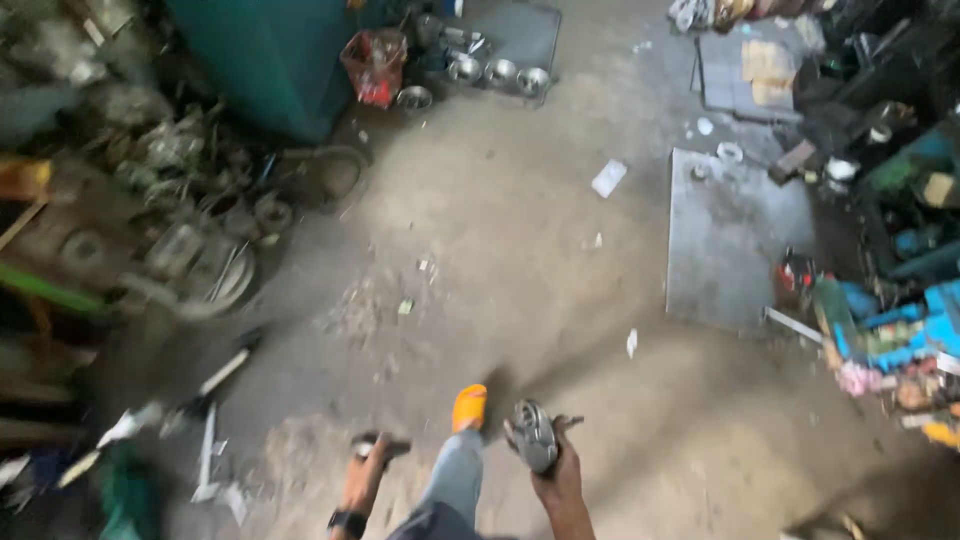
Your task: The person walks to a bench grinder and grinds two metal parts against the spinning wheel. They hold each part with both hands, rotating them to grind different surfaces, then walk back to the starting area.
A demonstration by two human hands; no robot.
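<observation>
Round grey metal part (534,434) sits gripped in the right hand (556,478), low in the head view just above the concrete floor (500,250). Left hand (364,478), with a black wristband, is closed on a small dark tool (380,446), too blurry to say what exactly. An orange shoe (468,407) steps between the hands. Scrap metal (180,240) is piled on the left, and a flat metal sheet (735,240) lies on the right.

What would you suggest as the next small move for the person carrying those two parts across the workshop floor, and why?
Probably one more careful step straight ahead over the bare concrete floor. The right hand grips a round metal part and the left hand a small dark piece, so neither is free for balance. Scrap metal crowds the left side and a flat metal sheet lies to the right.
</observation>
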